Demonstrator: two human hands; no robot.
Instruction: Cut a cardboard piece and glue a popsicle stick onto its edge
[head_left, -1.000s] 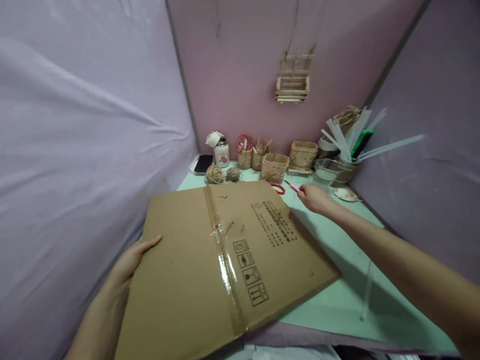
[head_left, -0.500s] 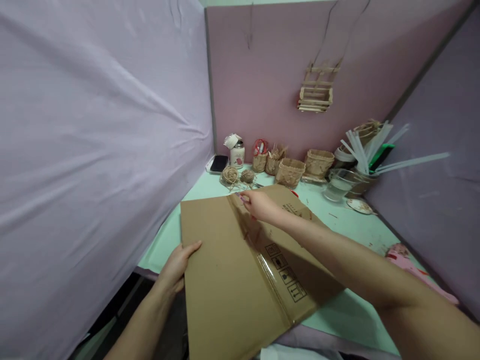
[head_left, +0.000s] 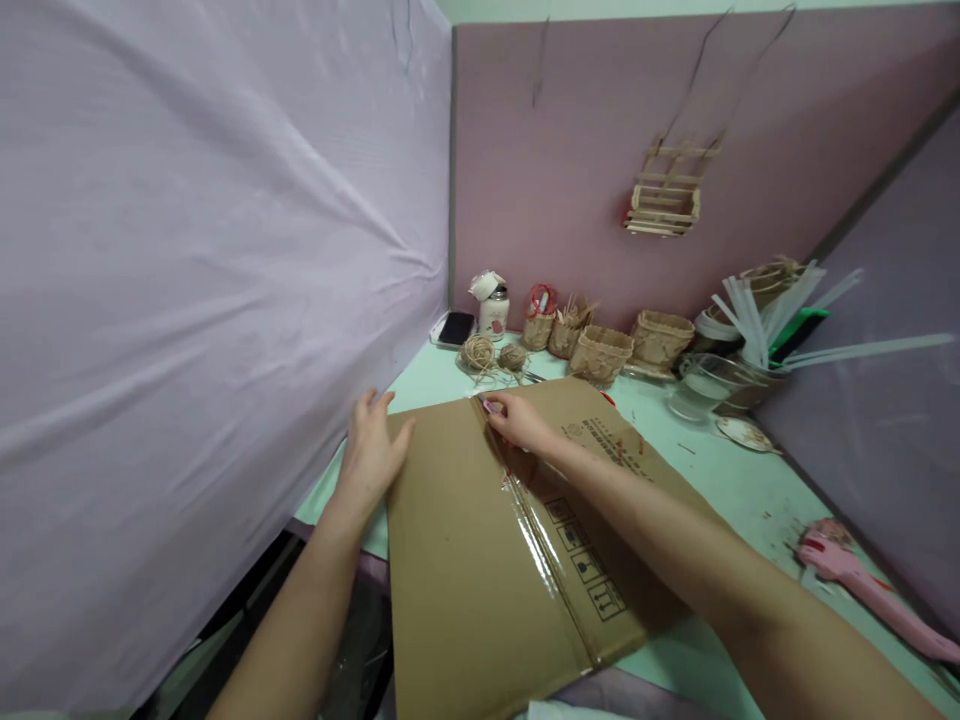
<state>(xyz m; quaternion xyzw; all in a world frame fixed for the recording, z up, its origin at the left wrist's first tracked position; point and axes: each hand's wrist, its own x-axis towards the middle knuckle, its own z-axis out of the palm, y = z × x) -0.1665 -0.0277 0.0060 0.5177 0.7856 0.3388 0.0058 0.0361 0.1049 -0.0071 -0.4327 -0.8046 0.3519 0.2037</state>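
A large brown cardboard sheet point(head_left: 465, 560) lies tilted across the front of the table. A fold with shiny clear tape runs down it, and printed handling symbols show on its right part. My right hand point(head_left: 517, 420) is closed on a small purple utility knife point(head_left: 491, 406), mostly hidden by the fingers, at the far end of the fold. At the sheet's left edge is my left hand point(head_left: 375, 450), fingers apart and the thumb near the upper left corner. Whether the thumb presses on the cardboard I cannot tell.
Twine balls point(head_left: 478, 352), a phone point(head_left: 456, 328), a white jar point(head_left: 493, 312) and several small woven baskets point(head_left: 601, 352) line the back. Right of them stand a glass cup point(head_left: 701, 388) and white glue sticks point(head_left: 750, 315). A pink glue gun point(head_left: 862, 580) lies at right.
My left hand has moved up the sheet's left edge, its fingers now spread. My right hand stays at the fold's far end with the knife. The whole view has shifted slightly.
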